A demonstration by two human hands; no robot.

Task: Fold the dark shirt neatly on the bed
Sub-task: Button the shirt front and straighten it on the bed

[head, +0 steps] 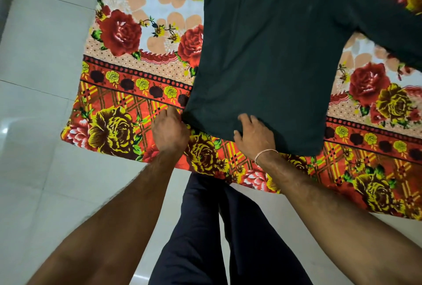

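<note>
A dark green-black long-sleeved cotton shirt point(269, 56) is seen spread flat across a bed covered by a bright floral sheet of red roses and yellow lattice point(127, 111), with its hem lying nearest the bed's front edge and its sleeves stretched out to either side toward the top of the view. The hem's left corner is pinched by the left hand point(170, 131), whose fingers are curled at the fabric's edge. The hem further along is held by the right hand point(253, 136), which wears a thin pale bracelet point(266, 153); its thumb appears tucked under the cloth while its fingers lie on top. No fold can be made out in the body or the sleeves, so the task is judged to be at its start: the shirt is laid out and only straightened. The sleeves remain to be brought inward, and the body remains to be doubled over. A pale tiled floor point(45, 79) is visible beside the bed.
</note>
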